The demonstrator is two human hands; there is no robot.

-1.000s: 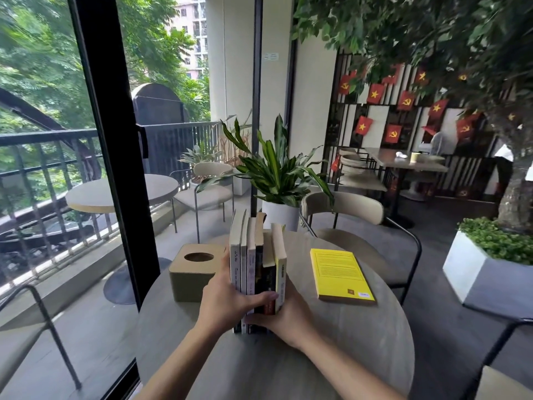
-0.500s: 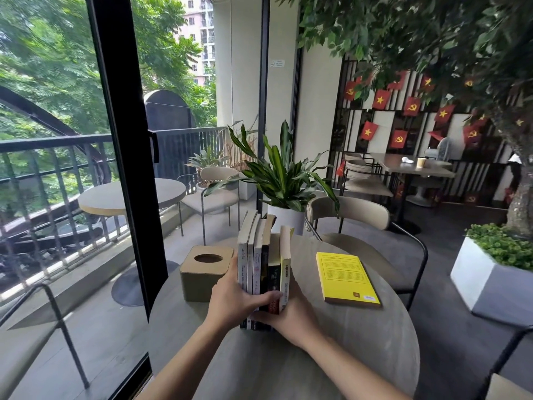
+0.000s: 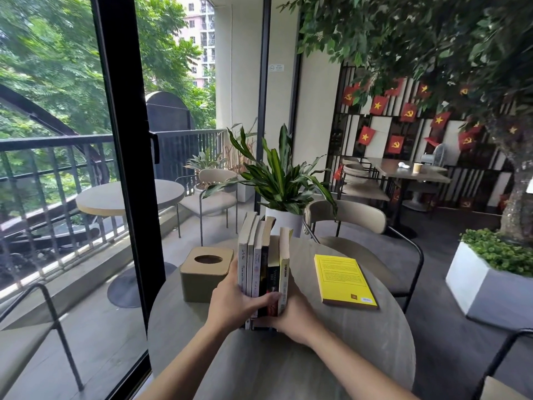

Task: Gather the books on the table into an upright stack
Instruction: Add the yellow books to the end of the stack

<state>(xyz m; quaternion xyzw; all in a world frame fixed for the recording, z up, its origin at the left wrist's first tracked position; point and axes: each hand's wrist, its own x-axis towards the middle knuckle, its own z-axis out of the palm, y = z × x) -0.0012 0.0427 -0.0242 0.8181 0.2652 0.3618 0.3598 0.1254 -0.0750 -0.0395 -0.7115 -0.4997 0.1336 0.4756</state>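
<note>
Since a second ago the hands and the upright books have kept their places on the desk; only the camera has lifted a little, so the whole scene sits lower in the picture.

From the head camera, five books (image 3: 264, 264) stand on end in a tight row near the middle of the round desk (image 3: 360, 336), spines toward the viewer. The left hand (image 3: 233, 304) presses the row's left side, thumb across the lower spines, its grip pressed onto the row. The right hand (image 3: 294, 313) cups the right side low down, fingers hidden behind the row, its grip likewise pressed onto the row. A yellow book (image 3: 343, 280) lies flat on the desk to the right, well apart from the row and untouched. A tan tissue box (image 3: 206, 272) sits just left of the row, beside the left hand. A potted plant (image 3: 281, 180) stands behind the desk's far edge.
</note>
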